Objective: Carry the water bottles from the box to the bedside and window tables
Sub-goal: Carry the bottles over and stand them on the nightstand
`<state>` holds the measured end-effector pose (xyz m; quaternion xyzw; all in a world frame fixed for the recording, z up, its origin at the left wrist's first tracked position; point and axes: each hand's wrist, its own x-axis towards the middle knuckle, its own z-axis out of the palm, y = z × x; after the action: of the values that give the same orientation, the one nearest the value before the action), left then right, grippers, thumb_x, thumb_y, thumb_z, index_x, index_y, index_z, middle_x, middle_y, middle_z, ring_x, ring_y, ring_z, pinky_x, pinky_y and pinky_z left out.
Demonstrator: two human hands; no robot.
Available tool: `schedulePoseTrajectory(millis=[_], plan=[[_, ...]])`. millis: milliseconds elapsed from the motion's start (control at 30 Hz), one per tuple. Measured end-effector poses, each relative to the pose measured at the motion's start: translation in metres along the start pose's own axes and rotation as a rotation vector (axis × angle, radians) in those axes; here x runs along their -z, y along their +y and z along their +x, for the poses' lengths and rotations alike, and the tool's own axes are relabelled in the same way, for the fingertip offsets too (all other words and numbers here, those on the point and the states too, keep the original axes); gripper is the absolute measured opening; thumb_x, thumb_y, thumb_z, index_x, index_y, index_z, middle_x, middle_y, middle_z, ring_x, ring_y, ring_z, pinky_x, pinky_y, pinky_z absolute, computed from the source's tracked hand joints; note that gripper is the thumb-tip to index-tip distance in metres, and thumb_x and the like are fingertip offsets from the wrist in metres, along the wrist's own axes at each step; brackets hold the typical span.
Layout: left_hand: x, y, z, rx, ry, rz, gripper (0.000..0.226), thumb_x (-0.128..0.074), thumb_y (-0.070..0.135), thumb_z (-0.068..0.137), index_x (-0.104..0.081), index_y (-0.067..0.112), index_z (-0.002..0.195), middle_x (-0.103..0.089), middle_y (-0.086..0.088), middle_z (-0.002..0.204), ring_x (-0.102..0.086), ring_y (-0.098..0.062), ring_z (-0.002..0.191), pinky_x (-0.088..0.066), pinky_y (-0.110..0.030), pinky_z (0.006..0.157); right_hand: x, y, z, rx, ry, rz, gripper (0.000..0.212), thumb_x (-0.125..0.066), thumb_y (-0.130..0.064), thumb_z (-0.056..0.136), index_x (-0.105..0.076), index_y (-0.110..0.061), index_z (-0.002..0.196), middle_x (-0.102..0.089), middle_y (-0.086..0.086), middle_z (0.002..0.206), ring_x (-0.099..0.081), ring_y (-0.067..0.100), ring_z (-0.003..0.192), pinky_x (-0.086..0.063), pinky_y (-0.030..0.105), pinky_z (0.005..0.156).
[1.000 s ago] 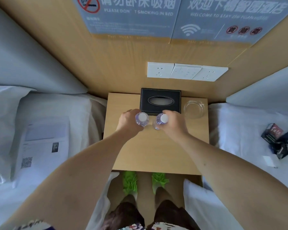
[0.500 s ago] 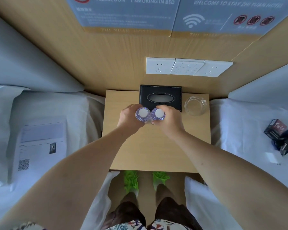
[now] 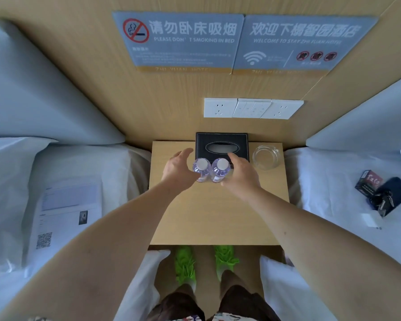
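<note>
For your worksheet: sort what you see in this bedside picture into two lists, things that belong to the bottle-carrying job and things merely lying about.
Belonging to the job:
left water bottle
right water bottle
bedside table
left hand
right hand

Just lying about:
tissue box
glass ashtray
printed sheet
cigarette pack
keys

Left grey wall sign (image 3: 178, 41), above the socket panel (image 3: 252, 108): red no-smoking symbol, "请勿卧床吸烟", "PLEASE DON'T SMOKING IN BED", faint "ZHI YUAN HOTEL" along its gold base; right grey wall sign (image 3: 303, 42), beside it: "欢迎下榻智园酒店", "WELCOME TO STAY ZHI YUAN HOTEL", wifi symbol, three red prohibition icons; far left of the panel, printed sheet (image 3: 65, 214) with a QR code, small print unreadable.
</note>
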<state>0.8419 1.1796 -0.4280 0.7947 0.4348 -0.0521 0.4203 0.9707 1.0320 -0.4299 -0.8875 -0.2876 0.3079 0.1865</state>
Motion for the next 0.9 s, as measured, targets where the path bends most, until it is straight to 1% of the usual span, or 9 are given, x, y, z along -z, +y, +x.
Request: schedulePoseTrajectory(millis=[67,133,233,333,467,600,733,800,900], plan=[[0.014,0.005,-0.007,-0.007,0.006,0.028,0.075,-0.075,0.02,0.08,-0.047,0.025,0.149,-0.051,0.0,0.147,-0.058,-0.022,0.107,-0.046,-0.029,0.08,0.011,-0.009,-0.009,0.007,-0.001,-0.029,0.075,-0.079,-0.016,0.075,-0.047,-0.018,0.143,-0.055,0.006,0.139,-0.054,0.03,0.126,-0.046,0.035,0.092],[0.027,0.012,-0.016,-0.03,0.024,0.053,0.073,-0.076,0.025,0.08,-0.048,0.028,0.148,-0.052,0.002,0.146,-0.054,-0.019,0.111,-0.04,-0.027,0.081,0.022,-0.02,-0.02,0.016,0.019,-0.054,0.076,-0.079,-0.018,0.076,-0.046,-0.019,0.145,-0.054,0.007,0.142,-0.053,0.03,0.127,-0.048,0.037,0.096],[0.046,0.024,-0.032,-0.094,0.053,0.064,0.067,-0.076,0.027,0.079,-0.054,0.031,0.142,-0.054,0.004,0.143,-0.051,-0.017,0.117,-0.035,-0.025,0.082,0.035,-0.037,-0.04,0.036,0.054,-0.088,0.085,-0.077,-0.021,0.079,-0.037,-0.024,0.154,-0.048,0.006,0.149,-0.048,0.029,0.134,-0.045,0.036,0.101],[0.06,0.036,-0.049,-0.166,0.047,0.108,0.068,-0.075,0.028,0.078,-0.053,0.031,0.142,-0.053,0.006,0.144,-0.051,-0.018,0.123,-0.036,-0.026,0.082,0.044,-0.048,-0.067,0.05,0.111,-0.1,0.085,-0.076,-0.023,0.081,-0.034,-0.023,0.155,-0.049,0.007,0.148,-0.049,0.028,0.133,-0.044,0.037,0.102],[0.072,0.055,-0.073,-0.234,0.03,0.184,0.071,-0.072,0.03,0.079,-0.049,0.031,0.146,-0.05,0.005,0.146,-0.054,-0.021,0.12,-0.039,-0.028,0.08,0.058,-0.056,-0.106,0.037,0.176,-0.09,0.082,-0.074,-0.024,0.082,-0.036,-0.021,0.155,-0.05,0.006,0.146,-0.048,0.027,0.133,-0.042,0.035,0.102],[0.074,0.077,-0.103,-0.309,0.018,0.248,0.073,-0.07,0.031,0.081,-0.046,0.031,0.15,-0.044,0.004,0.152,-0.053,-0.023,0.123,-0.047,-0.034,0.085,0.077,-0.053,-0.148,0.041,0.255,-0.075,0.069,-0.074,-0.02,0.075,-0.052,-0.021,0.14,-0.06,0.007,0.129,-0.056,0.03,0.121,-0.05,0.041,0.095],[0.059,0.107,-0.136,-0.389,-0.002,0.298,0.075,-0.07,0.034,0.083,-0.042,0.031,0.152,-0.04,0.002,0.156,-0.044,-0.025,0.135,-0.049,-0.044,0.102,0.095,-0.037,-0.191,0.017,0.324,-0.035,0.064,-0.075,-0.02,0.076,-0.054,-0.015,0.136,-0.059,0.011,0.132,-0.054,0.034,0.124,-0.05,0.048,0.097],[0.043,0.127,-0.155,-0.432,-0.011,0.304,0.075,-0.07,0.035,0.084,-0.04,0.032,0.152,-0.041,0.0,0.155,-0.042,-0.026,0.136,-0.049,-0.045,0.102,0.106,-0.022,-0.215,-0.016,0.359,-0.047,0.061,-0.075,-0.023,0.076,-0.054,-0.012,0.132,-0.061,0.01,0.128,-0.055,0.034,0.119,-0.052,0.049,0.093],[0.008,0.161,-0.191,-0.538,-0.035,0.333,0.075,-0.068,0.038,0.085,-0.039,0.031,0.153,-0.045,-0.002,0.151,-0.043,-0.028,0.134,-0.047,-0.043,0.101,0.123,0.013,-0.259,-0.08,0.435,-0.048,0.051,-0.073,-0.022,0.073,-0.056,-0.014,0.12,-0.06,0.007,0.119,-0.055,0.034,0.111,-0.053,0.046,0.087]])
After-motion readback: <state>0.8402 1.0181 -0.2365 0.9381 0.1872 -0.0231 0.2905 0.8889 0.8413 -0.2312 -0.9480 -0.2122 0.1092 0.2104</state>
